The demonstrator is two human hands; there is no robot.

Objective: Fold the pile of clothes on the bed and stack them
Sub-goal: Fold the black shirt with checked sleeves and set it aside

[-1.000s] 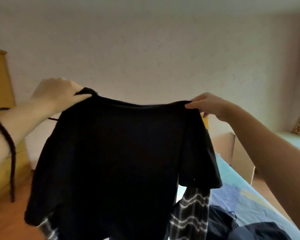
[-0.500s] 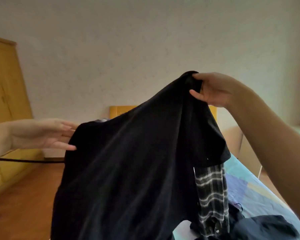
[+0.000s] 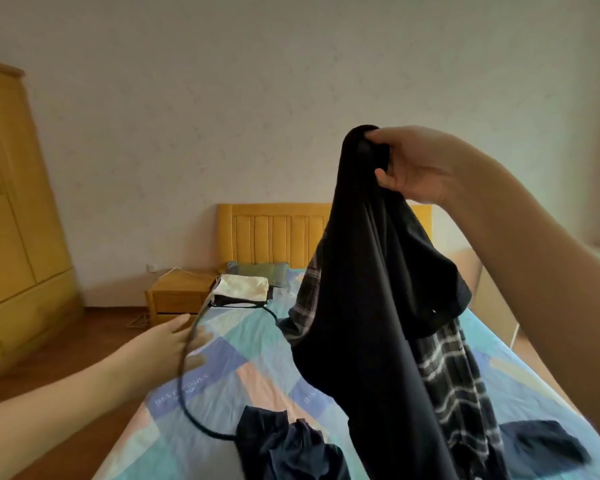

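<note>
A bed (image 3: 257, 368) fills the middle of the room, its sheet a patchwork of blue, teal and peach blocks, and everything else sits around it: a pale papered wall (image 3: 257, 98) behind, a yellow wooden headboard (image 3: 274, 233) at the far end, a tall yellow wardrobe (image 3: 14, 220) off its left side, and a small bedside cabinet (image 3: 177, 296) at its far left corner. Above the bed's right half hangs the black T-shirt (image 3: 371, 306), gathered at the top in the right hand (image 3: 416, 164), whose fingers curl round the bunched cloth. A dark plaid shirt (image 3: 454, 382) hangs partly behind it, so only strips of it show. On the bed's near end lie crumpled dark navy clothes (image 3: 288, 448), cut off by the lower edge. Near the headboard sits a green pillow (image 3: 257, 271) with a folded white and black stack (image 3: 241, 289) in front of it. The left hand (image 3: 170, 344) reaches over the bed's left edge, fingers straight and loose, holding nothing; it is blurred. A thin black cord (image 3: 187, 355) loops across the sheet, and where it ends is hard to make out.
</note>
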